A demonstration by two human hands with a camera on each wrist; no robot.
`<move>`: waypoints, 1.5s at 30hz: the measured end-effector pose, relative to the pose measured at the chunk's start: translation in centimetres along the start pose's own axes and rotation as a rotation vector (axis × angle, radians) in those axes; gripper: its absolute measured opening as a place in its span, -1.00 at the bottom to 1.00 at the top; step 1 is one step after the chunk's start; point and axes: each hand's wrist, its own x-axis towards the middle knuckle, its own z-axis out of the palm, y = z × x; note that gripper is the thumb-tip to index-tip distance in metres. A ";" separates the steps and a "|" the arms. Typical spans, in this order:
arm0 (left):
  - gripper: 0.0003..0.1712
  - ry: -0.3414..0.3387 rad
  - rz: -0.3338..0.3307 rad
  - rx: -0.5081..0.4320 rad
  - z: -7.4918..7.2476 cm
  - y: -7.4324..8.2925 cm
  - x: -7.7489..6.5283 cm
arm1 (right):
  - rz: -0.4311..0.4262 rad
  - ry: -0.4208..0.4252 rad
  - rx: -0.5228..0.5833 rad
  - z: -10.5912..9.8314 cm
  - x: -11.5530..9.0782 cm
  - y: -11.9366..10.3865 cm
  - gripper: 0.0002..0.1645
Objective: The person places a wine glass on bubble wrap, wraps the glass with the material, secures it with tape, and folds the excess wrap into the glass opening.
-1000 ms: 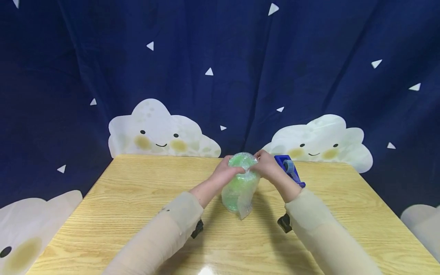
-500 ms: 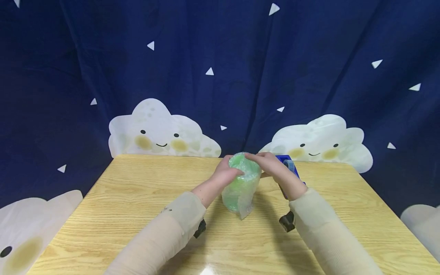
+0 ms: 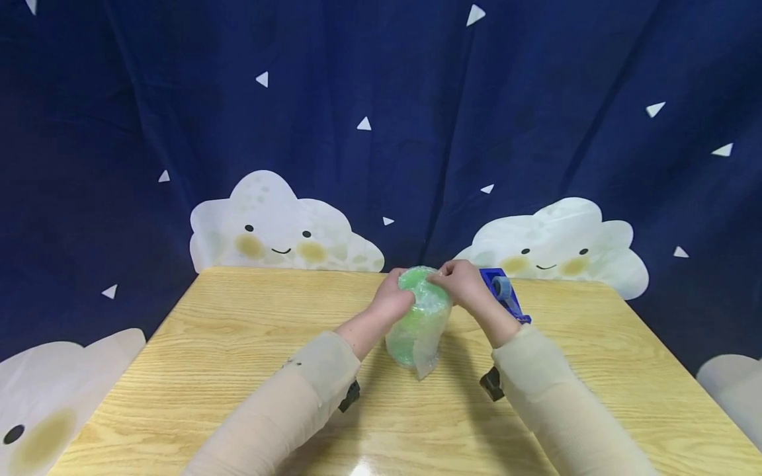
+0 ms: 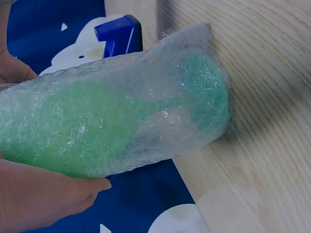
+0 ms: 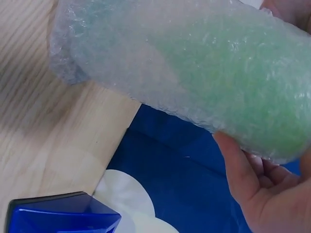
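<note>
A green object wrapped in bubble wrap (image 3: 411, 330) stands on the table as a tall bundle; its exact kind is blurred by the wrap. My left hand (image 3: 394, 297) holds the bundle's upper left side, thumb over the top. At the upper right, my right hand (image 3: 465, 284) pinches the edge of the bubble wrap with thumb and fingers. A loose flap of wrap (image 3: 424, 360) hangs at the bundle's lower front. In the left wrist view, the fingers (image 4: 92, 187) lie along its side. The right wrist view has the right fingers (image 5: 238, 165) against the wrap's upper end.
A blue tape dispenser (image 3: 505, 297) with a roll of tape stands on the table (image 3: 238, 344) just right of the right hand. Behind the table's back edge hangs a dark blue curtain (image 3: 333, 99) with cloud prints.
My right hand has drawn back from the top's centre, spread over the right rim, then bent to pinch the wrap there. The left thumb has shifted slightly left; the bundle stays nearly in place.
</note>
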 end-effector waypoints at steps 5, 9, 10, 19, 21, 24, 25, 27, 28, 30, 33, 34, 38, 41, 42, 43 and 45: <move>-0.33 0.002 0.003 0.000 0.0 0.0 -0.1 | -0.024 -0.137 -0.028 -0.6 -0.2 -0.1 -0.70; -0.32 0.015 0.011 0.010 -0.1 0.1 -0.1 | -0.051 -0.330 0.031 -1.5 -0.3 0.2 -0.54; -0.32 0.017 0.009 0.012 -0.1 0.1 -0.1 | -0.053 -0.361 0.046 -1.6 -0.2 0.3 -0.50; -0.29 -0.004 0.002 0.009 0.1 0.0 0.0 | -0.064 -0.207 -0.212 -1.0 0.0 -1.1 -0.63; -0.30 -0.007 0.000 0.011 0.1 0.0 -0.1 | -0.071 -0.129 -0.308 -0.7 0.1 -1.5 -0.67; -0.32 -0.008 0.002 0.018 0.2 0.1 0.0 | -0.064 -0.051 -0.400 -0.4 0.1 -1.7 -0.72; -0.32 -0.010 0.003 0.020 0.2 0.1 0.0 | -0.052 -0.036 -0.414 -0.3 0.1 -1.7 -0.75; -0.33 -0.015 0.004 0.024 0.3 0.1 0.0 | -0.036 -0.011 -0.430 -0.2 0.1 -1.6 -0.79; -0.33 -0.019 0.005 0.023 0.3 0.1 0.0 | -0.032 -0.005 -0.431 -0.2 0.1 -1.5 -0.81; -0.34 -0.023 0.003 0.021 0.3 0.1 0.0 | -0.044 0.004 -0.415 -0.1 0.2 -1.3 -0.82; -0.38 -0.011 0.004 0.021 0.1 0.0 0.1 | -0.073 -0.017 -0.310 -0.2 0.4 -0.6 -0.84; -0.41 -0.012 0.005 0.015 0.0 -0.2 0.2 | -0.076 -0.034 -0.250 -0.2 0.5 -0.3 -0.86; -0.45 -0.033 0.029 0.015 -0.5 -0.7 0.5 | -0.075 -0.147 0.014 -0.7 0.4 1.7 -0.61; -0.33 -0.106 0.039 0.033 -1.2 -0.9 0.7 | -0.149 -0.278 0.207 -1.3 0.0 3.6 -0.35; -0.30 -0.132 0.043 0.041 -1.4 -1.0 0.8 | -0.188 -0.328 0.263 -1.5 -0.2 4.3 -0.31; -0.27 -0.157 0.044 0.050 -1.7 -1.0 0.8 | -0.230 -0.373 0.307 -1.6 -0.3 4.9 -0.28; -0.26 -0.193 0.053 0.066 -2.1 -1.2 0.9 | -0.315 -0.433 0.348 -1.6 -0.7 5.8 -0.18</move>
